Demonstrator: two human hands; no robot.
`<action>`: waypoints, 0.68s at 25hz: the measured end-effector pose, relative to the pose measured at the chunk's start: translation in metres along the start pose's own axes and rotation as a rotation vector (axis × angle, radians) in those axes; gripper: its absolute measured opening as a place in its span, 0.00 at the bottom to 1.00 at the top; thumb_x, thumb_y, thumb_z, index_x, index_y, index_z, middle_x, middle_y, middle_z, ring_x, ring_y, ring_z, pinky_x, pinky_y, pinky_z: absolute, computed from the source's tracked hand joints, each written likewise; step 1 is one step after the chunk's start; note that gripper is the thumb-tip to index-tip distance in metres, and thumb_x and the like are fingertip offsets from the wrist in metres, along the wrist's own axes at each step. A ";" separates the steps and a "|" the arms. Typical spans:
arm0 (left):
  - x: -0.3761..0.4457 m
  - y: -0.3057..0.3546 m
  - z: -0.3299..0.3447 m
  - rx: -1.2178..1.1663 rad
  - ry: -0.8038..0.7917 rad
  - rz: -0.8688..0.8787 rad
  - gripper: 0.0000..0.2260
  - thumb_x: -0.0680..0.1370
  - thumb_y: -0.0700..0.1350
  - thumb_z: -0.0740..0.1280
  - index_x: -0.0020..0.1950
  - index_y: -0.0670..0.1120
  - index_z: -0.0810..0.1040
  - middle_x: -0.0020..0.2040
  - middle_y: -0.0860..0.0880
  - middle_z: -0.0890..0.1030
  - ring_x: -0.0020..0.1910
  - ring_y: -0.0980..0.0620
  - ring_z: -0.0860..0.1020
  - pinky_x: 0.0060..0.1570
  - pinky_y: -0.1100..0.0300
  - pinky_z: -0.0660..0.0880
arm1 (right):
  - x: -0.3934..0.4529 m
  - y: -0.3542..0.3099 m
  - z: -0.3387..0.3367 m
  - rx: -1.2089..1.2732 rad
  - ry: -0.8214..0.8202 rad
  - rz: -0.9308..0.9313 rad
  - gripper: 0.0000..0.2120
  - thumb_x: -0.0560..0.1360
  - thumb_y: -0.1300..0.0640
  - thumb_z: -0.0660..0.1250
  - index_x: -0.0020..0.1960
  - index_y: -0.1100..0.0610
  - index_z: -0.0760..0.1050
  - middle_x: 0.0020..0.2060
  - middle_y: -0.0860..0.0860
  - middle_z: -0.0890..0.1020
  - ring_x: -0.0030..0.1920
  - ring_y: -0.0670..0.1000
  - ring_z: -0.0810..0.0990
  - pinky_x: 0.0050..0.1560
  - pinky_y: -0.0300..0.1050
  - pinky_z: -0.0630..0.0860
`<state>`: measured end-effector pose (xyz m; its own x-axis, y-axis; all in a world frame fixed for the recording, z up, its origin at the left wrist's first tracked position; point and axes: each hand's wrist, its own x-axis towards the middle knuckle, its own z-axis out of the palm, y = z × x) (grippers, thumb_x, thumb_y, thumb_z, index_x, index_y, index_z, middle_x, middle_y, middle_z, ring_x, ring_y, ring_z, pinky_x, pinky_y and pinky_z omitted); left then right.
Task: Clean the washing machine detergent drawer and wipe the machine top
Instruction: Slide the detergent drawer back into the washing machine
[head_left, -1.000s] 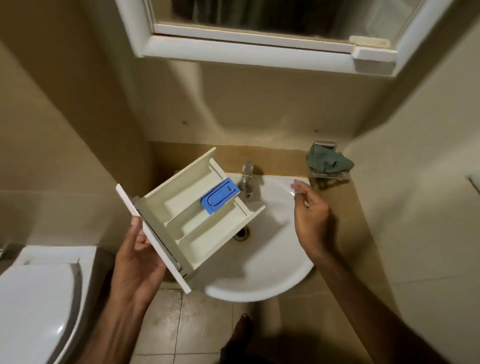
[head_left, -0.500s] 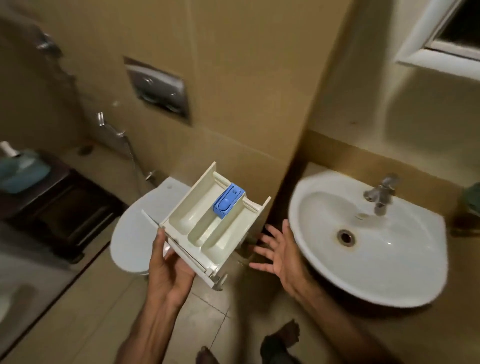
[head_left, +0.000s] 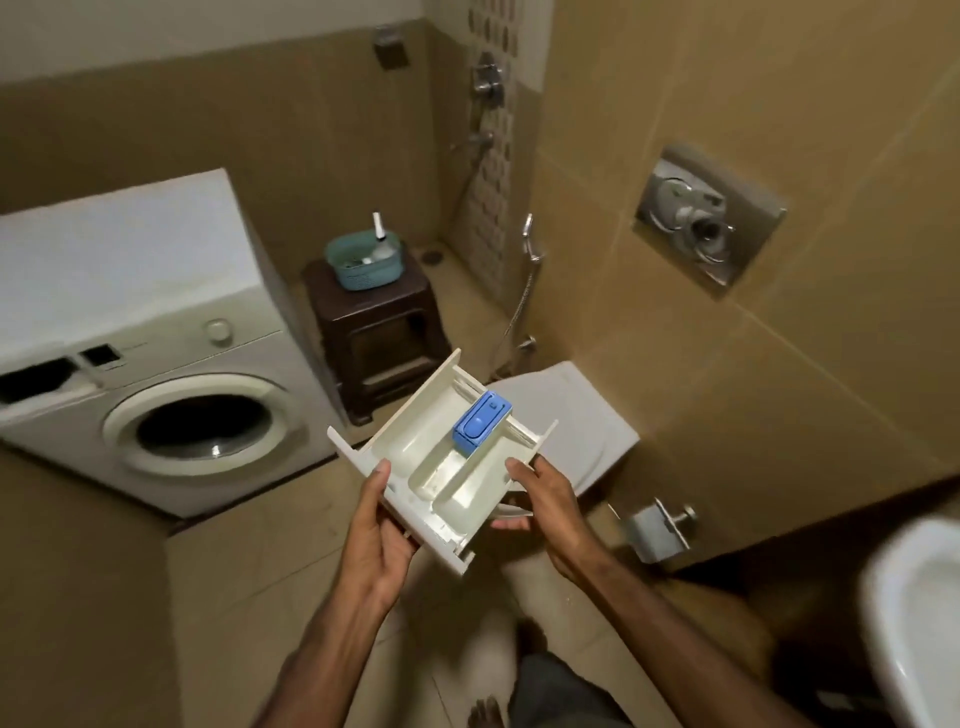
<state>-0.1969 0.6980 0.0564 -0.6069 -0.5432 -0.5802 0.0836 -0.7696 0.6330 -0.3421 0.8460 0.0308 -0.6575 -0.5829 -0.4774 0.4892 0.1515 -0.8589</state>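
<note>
I hold the cream detergent drawer (head_left: 441, 457) in front of me with both hands, its compartments facing up and a blue insert (head_left: 480, 420) in the far middle compartment. My left hand (head_left: 379, 530) grips its front panel end. My right hand (head_left: 540, 499) holds its right side wall from beneath. The white front-loading washing machine (head_left: 156, 374) stands at the left, its drawer slot (head_left: 34, 382) open and dark at the top left of its front. Its flat white top (head_left: 119, 260) is bare.
A dark brown stool (head_left: 374, 332) carrying a teal basket (head_left: 363, 260) stands right of the machine. The white toilet lid (head_left: 582, 426) lies just behind the drawer. A paper holder (head_left: 657, 525) and flush plate (head_left: 706, 218) are on the right wall. The sink rim (head_left: 904, 613) is at the far right.
The view has swung left from the sink past the toilet to the washing machine. My right hand, free before, has come onto the drawer's right side; the left hand kept its hold.
</note>
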 end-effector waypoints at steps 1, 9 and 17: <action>0.005 0.010 -0.012 0.054 0.027 0.021 0.22 0.81 0.55 0.67 0.73 0.49 0.75 0.66 0.44 0.83 0.63 0.43 0.82 0.58 0.40 0.81 | 0.012 -0.003 0.015 -0.015 -0.026 0.015 0.15 0.85 0.54 0.65 0.72 0.49 0.75 0.61 0.53 0.85 0.59 0.55 0.86 0.46 0.55 0.87; 0.053 0.099 -0.110 0.297 0.172 0.045 0.25 0.77 0.58 0.71 0.70 0.47 0.76 0.59 0.45 0.86 0.59 0.43 0.85 0.58 0.36 0.80 | 0.125 -0.028 0.145 -0.175 -0.216 0.012 0.11 0.86 0.53 0.63 0.65 0.45 0.78 0.58 0.56 0.84 0.54 0.57 0.87 0.41 0.53 0.86; 0.114 0.186 -0.173 0.103 0.374 0.094 0.26 0.76 0.59 0.70 0.71 0.50 0.75 0.63 0.43 0.84 0.57 0.38 0.85 0.57 0.41 0.81 | 0.240 -0.048 0.299 -0.370 -0.499 0.058 0.14 0.86 0.51 0.64 0.70 0.49 0.76 0.56 0.54 0.86 0.49 0.52 0.88 0.44 0.55 0.87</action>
<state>-0.1134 0.4349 0.0189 -0.2691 -0.7089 -0.6519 0.0337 -0.6834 0.7293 -0.3522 0.4602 0.0134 -0.2451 -0.8549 -0.4573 0.2259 0.4084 -0.8844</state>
